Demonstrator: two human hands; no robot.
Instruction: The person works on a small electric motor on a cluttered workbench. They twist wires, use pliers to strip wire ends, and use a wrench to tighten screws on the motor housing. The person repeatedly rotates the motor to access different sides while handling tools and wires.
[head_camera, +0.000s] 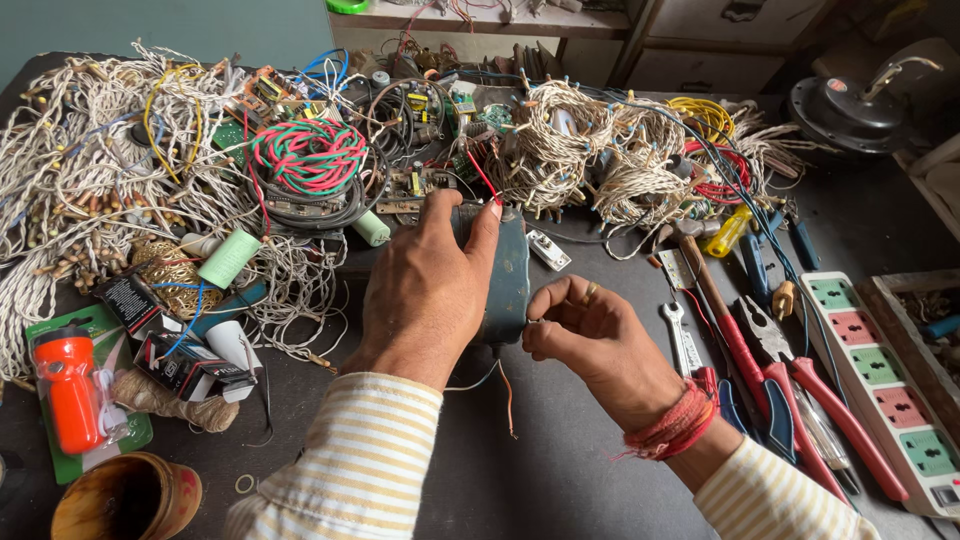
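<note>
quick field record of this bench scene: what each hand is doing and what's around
left hand: left hand grips the teal device from above
right hand: right hand pinches something small at the device's side
wires: thin wires trail from the device's near end
right of hands: pliers, power strip
left of hands: red-green wire coil, orange torch

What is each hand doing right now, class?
Left hand: closed around the blue-grey device.
Right hand: fingers pinched at the device's side; what they pinch cannot be told.
</note>
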